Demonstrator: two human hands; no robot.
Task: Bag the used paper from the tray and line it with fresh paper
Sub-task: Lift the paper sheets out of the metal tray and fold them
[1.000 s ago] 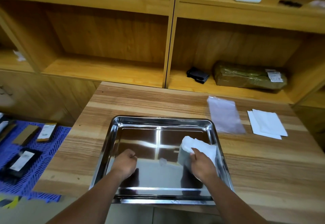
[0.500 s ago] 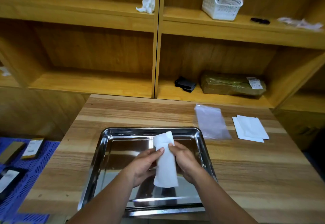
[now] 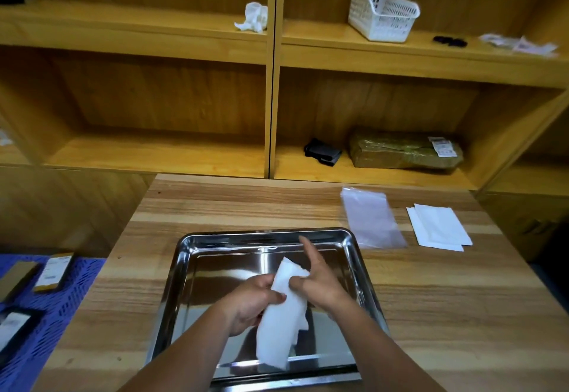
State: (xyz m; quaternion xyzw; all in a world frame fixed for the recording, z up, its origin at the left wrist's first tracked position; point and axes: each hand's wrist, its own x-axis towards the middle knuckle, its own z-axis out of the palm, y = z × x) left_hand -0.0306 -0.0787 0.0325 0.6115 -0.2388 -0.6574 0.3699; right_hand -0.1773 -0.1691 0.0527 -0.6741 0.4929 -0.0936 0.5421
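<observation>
A shiny steel tray (image 3: 349, 256) lies on the wooden table in front of me. Above its middle I hold a folded white used paper (image 3: 281, 321), which hangs down over the tray floor. My left hand (image 3: 249, 302) grips the paper's left edge with curled fingers. My right hand (image 3: 320, 284) pinches the paper's upper right part with thumb and lower fingers, its index finger sticking up and away. A clear plastic bag (image 3: 371, 219) lies flat on the table to the right of the tray. Fresh white sheets (image 3: 438, 227) lie further right.
Wooden shelves stand behind the table, holding a white basket (image 3: 383, 16), a crumpled white wad (image 3: 254, 17), a black pouch (image 3: 321, 151) and a wrapped greenish parcel (image 3: 405, 150). A blue crate surface (image 3: 40, 314) with small boxes sits low at the left.
The paper came up off the tray's right side into both hands. Since half a second ago it has tilted and sunk lower, and my right index finger has lifted off it.
</observation>
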